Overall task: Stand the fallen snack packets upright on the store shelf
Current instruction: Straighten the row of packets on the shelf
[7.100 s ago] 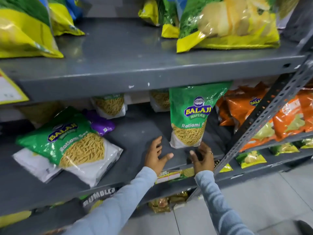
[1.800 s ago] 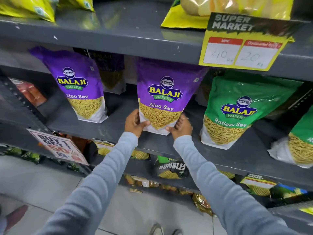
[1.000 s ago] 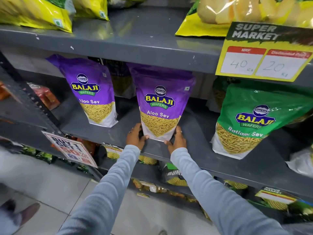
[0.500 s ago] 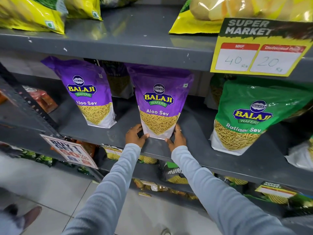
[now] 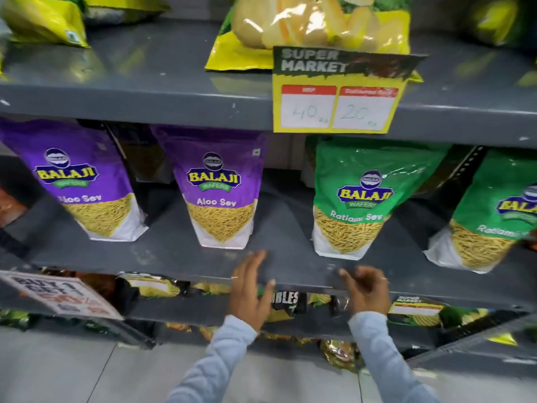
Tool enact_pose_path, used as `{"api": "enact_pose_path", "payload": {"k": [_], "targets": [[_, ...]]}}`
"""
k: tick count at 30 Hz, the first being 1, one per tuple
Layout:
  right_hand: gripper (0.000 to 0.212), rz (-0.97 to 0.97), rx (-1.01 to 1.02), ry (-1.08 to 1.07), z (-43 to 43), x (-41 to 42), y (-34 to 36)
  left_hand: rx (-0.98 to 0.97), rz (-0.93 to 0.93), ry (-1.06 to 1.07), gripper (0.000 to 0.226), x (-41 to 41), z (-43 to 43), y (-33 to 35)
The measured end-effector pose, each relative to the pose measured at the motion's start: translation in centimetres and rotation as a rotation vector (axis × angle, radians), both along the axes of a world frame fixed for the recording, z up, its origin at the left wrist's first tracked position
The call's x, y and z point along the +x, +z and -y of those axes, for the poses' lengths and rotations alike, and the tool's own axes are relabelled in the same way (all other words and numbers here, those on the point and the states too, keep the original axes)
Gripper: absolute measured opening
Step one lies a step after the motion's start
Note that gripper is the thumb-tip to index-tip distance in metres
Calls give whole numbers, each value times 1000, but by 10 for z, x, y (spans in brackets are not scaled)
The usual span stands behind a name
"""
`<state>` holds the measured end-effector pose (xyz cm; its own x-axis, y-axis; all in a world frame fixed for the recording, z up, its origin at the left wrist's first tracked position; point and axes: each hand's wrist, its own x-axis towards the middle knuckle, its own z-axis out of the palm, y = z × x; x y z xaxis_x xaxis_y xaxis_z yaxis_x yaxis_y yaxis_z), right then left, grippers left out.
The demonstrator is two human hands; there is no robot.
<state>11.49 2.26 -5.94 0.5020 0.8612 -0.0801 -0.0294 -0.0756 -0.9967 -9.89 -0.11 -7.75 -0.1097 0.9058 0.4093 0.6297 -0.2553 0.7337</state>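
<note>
Two purple Aloo Sev packets stand upright on the grey middle shelf [image 5: 284, 228], one at the left [image 5: 78, 184] and one near the centre [image 5: 219, 187]. Two green Ratlami Sev packets stand upright to the right, one [image 5: 360, 196] beside the gap and one [image 5: 494, 216] cut off by the frame edge. My left hand [image 5: 250, 289] hovers at the shelf's front edge, below and right of the centre purple packet, fingers spread and empty. My right hand [image 5: 367, 289] is beside it, below the green packet, fingers loosely curled and holding nothing.
A yellow price tag [image 5: 337, 94] hangs from the upper shelf, which carries yellow chip bags [image 5: 313, 27]. A slanted offer sign [image 5: 61, 292] sits at the lower left. The bottom shelf holds dark and yellow packets [image 5: 287, 301]. Grey floor lies below.
Both hands have let go of the centre purple packet and drawn back to the shelf's front edge, shifting right. The packet stays upright. The view has moved right.
</note>
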Motion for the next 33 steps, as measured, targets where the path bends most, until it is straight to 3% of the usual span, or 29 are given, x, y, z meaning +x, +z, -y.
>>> {"api": "enact_pose_path", "payload": {"k": [2, 5, 7, 9, 13, 16, 24, 28, 30, 33], "targets": [[46, -4, -35, -49, -10, 29, 3, -145, -12, -128, 67, 33, -15, 4], [87, 76, -115, 108, -36, 47, 8, -314, -75, -140, 89, 68, -49, 11], [95, 182, -166, 213, -50, 50, 9, -382, -86, -123, 99, 83, -68, 21], [90, 365, -219, 253, -61, 49, 7, -444, -69, -112, 100, 91, -80, 26], [81, 519, -315, 266, -67, 45, 5, -477, -129, -73, 75, 92, -87, 24], [80, 589, -353, 292, -70, 45, -1, -493, -103, -40, 70, 91, -88, 22], [76, 569, -306, 280, -70, 48, -3, -495, -247, 2, 73, 95, -89, 18], [89, 508, -171, 325, -61, 54, -2, -429, -249, -11, 78, 95, -88, 13], [86, 395, -59, 227, -46, 66, -6, -371, -284, -20, 86, 96, -87, 10], [83, 345, 59, -99, -21, 106, -7, -345, -544, 69, 105, 100, -82, 3]]}}
